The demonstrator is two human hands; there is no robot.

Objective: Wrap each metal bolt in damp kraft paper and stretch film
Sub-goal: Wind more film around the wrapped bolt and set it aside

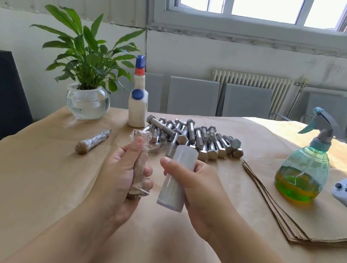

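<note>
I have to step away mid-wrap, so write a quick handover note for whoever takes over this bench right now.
Left hand holds a paper-wrapped bolt, film partly round it. Right hand holds the stretch film roll; the film runs from roll to bolt.
Done: one finished wrapped bolt lies on the table to the left.
Left: finish this one, then the pile of bare bolts behind the hands.
Supplies: kraft sheets stacked on the right, spray bottle behind them.
</note>
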